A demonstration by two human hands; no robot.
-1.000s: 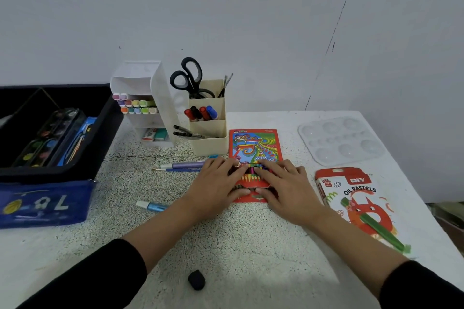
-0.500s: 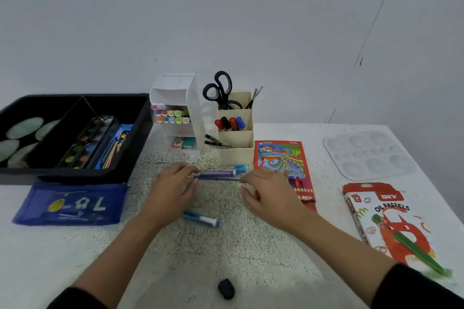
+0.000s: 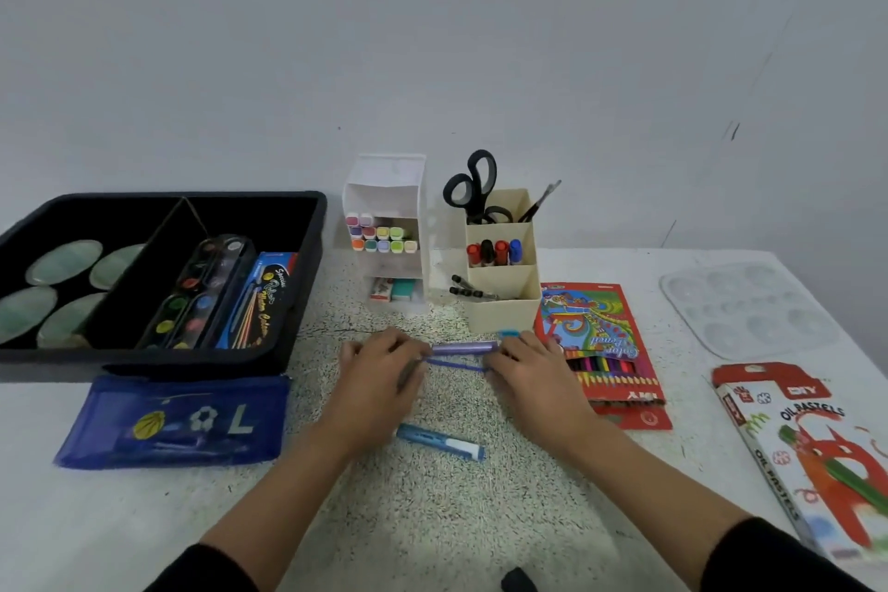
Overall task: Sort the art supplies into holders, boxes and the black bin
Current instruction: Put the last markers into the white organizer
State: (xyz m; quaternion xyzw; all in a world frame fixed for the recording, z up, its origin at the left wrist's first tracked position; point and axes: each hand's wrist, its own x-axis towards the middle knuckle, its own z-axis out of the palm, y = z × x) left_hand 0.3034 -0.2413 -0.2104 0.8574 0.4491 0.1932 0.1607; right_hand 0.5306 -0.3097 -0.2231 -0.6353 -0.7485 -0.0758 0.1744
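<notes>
A purple glitter tube [image 3: 463, 347] and a thin blue pen [image 3: 456, 365] lie side by side in the middle of the table. My left hand [image 3: 379, 380] grips their left ends and my right hand [image 3: 531, 375] grips their right ends. A blue glitter tube with a white cap [image 3: 439, 441] lies loose just in front of my hands. The black bin [image 3: 298, 317] at the left holds paint pans and a watercolour set. The beige holder [image 3: 504, 298] with scissors and markers stands behind my hands, next to the white marker holder [image 3: 384, 188].
A blue zip pouch [image 3: 173, 423] lies before the bin. The red colour pencil box [image 3: 600, 351] sits right of my right hand, with the oil pastels box [image 3: 812, 457] and a white palette [image 3: 749, 308] further right. A small black eraser [image 3: 518, 579] lies near the front edge.
My hands left the colour pencil box and moved left to the purple tube and blue pen. Since half a second ago they have closed on the ends of both.
</notes>
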